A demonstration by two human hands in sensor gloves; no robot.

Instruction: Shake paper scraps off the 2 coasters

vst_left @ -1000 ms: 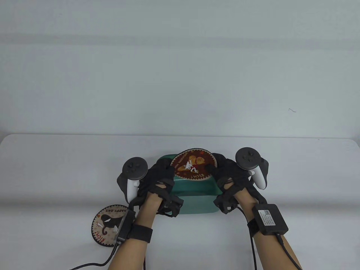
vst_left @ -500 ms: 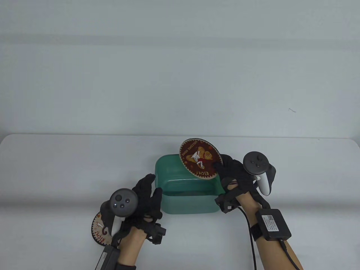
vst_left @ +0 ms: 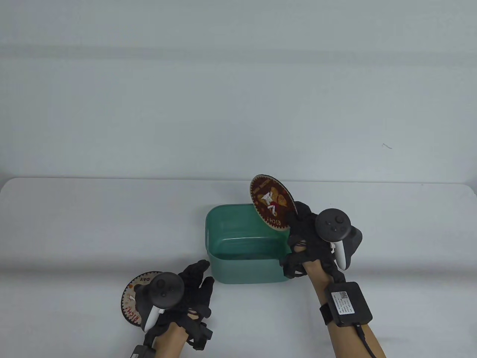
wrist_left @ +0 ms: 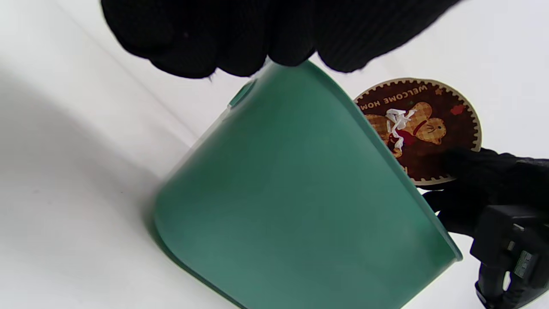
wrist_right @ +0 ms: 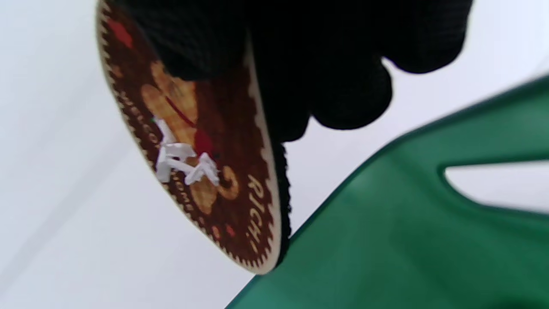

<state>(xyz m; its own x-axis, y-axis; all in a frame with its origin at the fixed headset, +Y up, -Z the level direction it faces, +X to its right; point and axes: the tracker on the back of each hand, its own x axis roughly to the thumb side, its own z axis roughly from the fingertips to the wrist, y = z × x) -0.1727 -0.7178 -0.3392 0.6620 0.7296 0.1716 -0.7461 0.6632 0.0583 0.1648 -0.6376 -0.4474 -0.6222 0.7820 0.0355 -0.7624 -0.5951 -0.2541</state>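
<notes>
My right hand (vst_left: 295,218) pinches the lower edge of a round brown coaster (vst_left: 271,201) and holds it steeply tilted above the right rim of the green bin (vst_left: 242,261). White paper scraps (vst_left: 269,197) still cling to its printed face, as the right wrist view shows them (wrist_right: 180,165) on the coaster (wrist_right: 223,180). My left hand (vst_left: 199,278) hovers with relaxed fingers and holds nothing, left of the bin's front corner. A second coaster (vst_left: 130,304) lies flat on the table under that hand's tracker, with small white scraps on it, and is partly hidden.
The bin's (wrist_left: 291,193) inside looks bare where it shows. The white table (vst_left: 93,223) stretches left and right of it. A grey wall rises behind the table's far edge. Cables trail from both wrists toward the bottom edge.
My left hand left the brown coaster and drew back down-left, over the second coaster. My right hand lifted the brown coaster and tilted it steeper, toward the bin's right rim.
</notes>
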